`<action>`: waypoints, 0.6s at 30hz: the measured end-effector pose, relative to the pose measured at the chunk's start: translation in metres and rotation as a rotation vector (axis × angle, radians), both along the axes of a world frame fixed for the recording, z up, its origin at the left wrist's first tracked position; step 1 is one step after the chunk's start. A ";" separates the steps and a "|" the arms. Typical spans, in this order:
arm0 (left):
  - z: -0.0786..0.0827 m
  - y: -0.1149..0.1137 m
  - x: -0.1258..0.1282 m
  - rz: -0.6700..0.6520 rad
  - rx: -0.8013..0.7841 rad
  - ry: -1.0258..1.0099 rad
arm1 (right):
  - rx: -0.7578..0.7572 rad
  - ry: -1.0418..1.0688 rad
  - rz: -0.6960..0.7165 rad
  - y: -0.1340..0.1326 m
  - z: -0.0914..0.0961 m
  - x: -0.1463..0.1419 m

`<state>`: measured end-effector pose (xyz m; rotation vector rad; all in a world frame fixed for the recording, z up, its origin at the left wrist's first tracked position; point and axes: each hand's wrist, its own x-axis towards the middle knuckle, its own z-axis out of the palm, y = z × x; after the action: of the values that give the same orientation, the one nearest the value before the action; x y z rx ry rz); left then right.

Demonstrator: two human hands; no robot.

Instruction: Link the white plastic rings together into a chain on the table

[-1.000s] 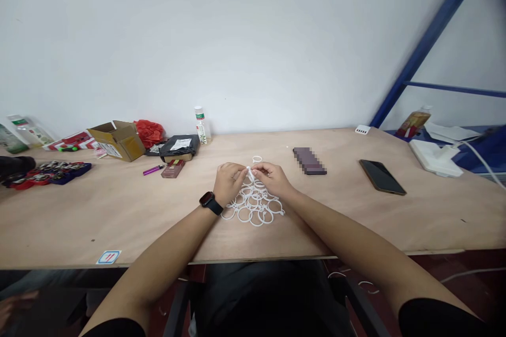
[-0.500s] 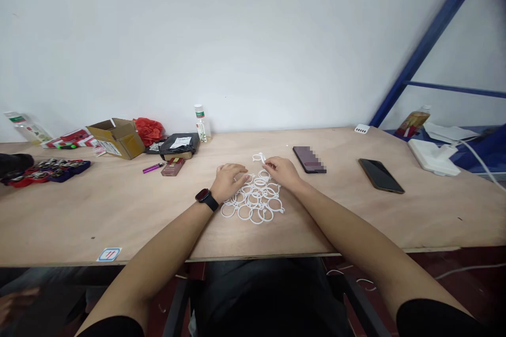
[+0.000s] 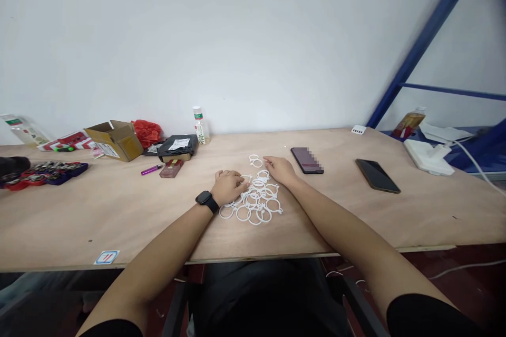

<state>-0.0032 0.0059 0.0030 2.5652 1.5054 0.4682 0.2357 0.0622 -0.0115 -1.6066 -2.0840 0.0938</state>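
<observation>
White plastic curtain rings (image 3: 253, 200), each with a small eyelet, lie overlapping in a flat pile on the wooden table in front of me. Beyond the pile, two more rings (image 3: 257, 164) rest together on the table. My right hand (image 3: 280, 170) is just right of these two, fingers stretched toward them and holding nothing, so it is open. At the pile's left side lies my left hand (image 3: 229, 187), a black watch (image 3: 204, 198) on its wrist. Its fingers are loosely bent and apart from the thumb, over the nearest rings, with no ring visibly gripped.
Two phones (image 3: 307, 160) (image 3: 377, 176) lie to the right, with a white power adapter (image 3: 429, 157) farther out. On the left are a purple lighter (image 3: 149, 170), a small dark-red box (image 3: 171, 168), a black package (image 3: 177, 146), a bottle (image 3: 201, 129) and an open carton (image 3: 124, 142).
My right hand has let go of a ring, which now lies flat beside the other one beyond the pile. My left hand has shifted slightly nearer over the pile's left side.
</observation>
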 end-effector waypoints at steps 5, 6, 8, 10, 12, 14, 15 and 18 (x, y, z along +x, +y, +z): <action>-0.003 0.005 -0.002 0.058 0.029 -0.059 | -0.003 0.207 0.067 -0.007 0.001 -0.001; -0.004 0.005 -0.002 0.068 0.054 -0.090 | -0.011 0.262 0.100 -0.010 0.002 -0.003; -0.004 0.006 -0.003 0.074 0.123 -0.172 | -0.037 0.376 0.182 -0.018 0.003 -0.010; -0.002 0.005 -0.003 0.060 0.200 -0.262 | -0.071 0.480 0.276 -0.027 0.004 -0.018; 0.000 0.002 -0.002 0.034 0.249 -0.329 | -0.095 0.569 0.348 -0.034 0.005 -0.025; 0.002 -0.002 -0.001 0.002 0.259 -0.363 | -0.091 0.649 0.378 -0.039 0.006 -0.031; 0.003 -0.004 0.000 -0.016 0.254 -0.369 | -0.083 0.679 0.382 -0.040 0.007 -0.033; 0.005 -0.008 0.002 -0.067 0.225 -0.361 | -0.080 0.695 0.390 -0.044 0.010 -0.035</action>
<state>-0.0012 -0.0022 0.0084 2.4968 1.2987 1.0798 0.2004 0.0186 -0.0020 -0.9759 -1.7985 0.7600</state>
